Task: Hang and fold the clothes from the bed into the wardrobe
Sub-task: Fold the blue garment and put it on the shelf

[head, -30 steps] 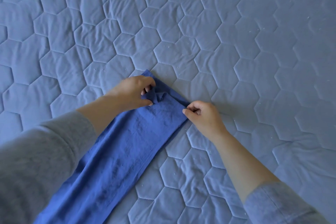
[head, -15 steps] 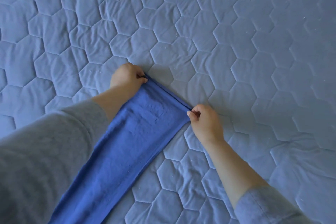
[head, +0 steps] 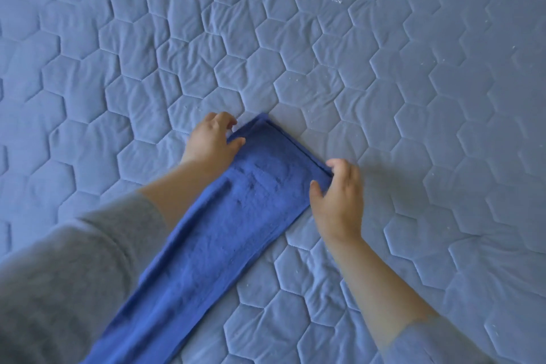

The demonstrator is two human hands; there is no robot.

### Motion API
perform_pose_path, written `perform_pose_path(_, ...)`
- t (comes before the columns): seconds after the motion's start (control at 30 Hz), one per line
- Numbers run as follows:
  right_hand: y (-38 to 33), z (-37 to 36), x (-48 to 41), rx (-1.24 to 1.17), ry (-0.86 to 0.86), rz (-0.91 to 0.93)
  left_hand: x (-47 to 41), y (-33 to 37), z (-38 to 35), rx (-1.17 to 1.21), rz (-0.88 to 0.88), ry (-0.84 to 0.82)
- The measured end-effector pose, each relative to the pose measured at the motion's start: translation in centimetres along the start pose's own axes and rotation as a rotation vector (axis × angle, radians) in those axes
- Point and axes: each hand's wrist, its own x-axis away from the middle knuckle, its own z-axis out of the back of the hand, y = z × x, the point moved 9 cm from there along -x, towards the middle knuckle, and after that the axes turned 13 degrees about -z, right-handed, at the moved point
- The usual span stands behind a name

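A blue garment (head: 224, 230), folded into a long narrow strip, lies flat on the quilted bed (head: 413, 97), running from 7 o'clock up to the middle. The left hand (head: 208, 142) sits at the strip's 11 o'clock corner, thumb on the edge and fingers bent; whether it pinches, I cannot tell. The right hand (head: 339, 201) holds the 3 o'clock corner between curled fingers and thumb.
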Motion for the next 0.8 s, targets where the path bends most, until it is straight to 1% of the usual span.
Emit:
perform_pose_path(0.03,-1.0,-0.3,1.2,-0.022,-0.039,0.04,1.2,-0.5,0.9,0.007,0.006,0.009)
perform_pose_path(0.13,-4.3,-2.6,5.0,-0.058,-0.245,0.135,5.9,-3.3,4.0,0.018,0.04,0.015)
perform_pose_path(0.23,-7.4,-6.0,9.0,0.016,-0.419,0.236,12.0,-7.1,6.8,-0.02,0.118,-0.011)
perform_pose_path(0.3,-9.2,-8.3,11.7,0.067,-0.502,0.307,16.3,-9.9,8.0,-0.038,0.174,-0.057)
perform_pose_path(0.43,-12.3,-12.1,16.4,0.111,-0.602,0.393,23.0,-14.2,9.3,-0.033,0.195,-0.127)
perform_pose_path(0.57,-14.4,-15.5,19.9,0.169,-0.652,0.44,26.4,-17.4,9.7,-0.08,0.183,-0.168)
perform_pose_path(0.7,-16.7,-18.8,21.9,0.234,-0.681,0.518,28.0,-19.4,9.4,-0.241,0.091,-0.263)
perform_pose_path(0.8,-17.6,-21.4,22.2,0.412,-0.716,0.583,28.1,-20.6,10.0,-0.377,0.052,-0.303)
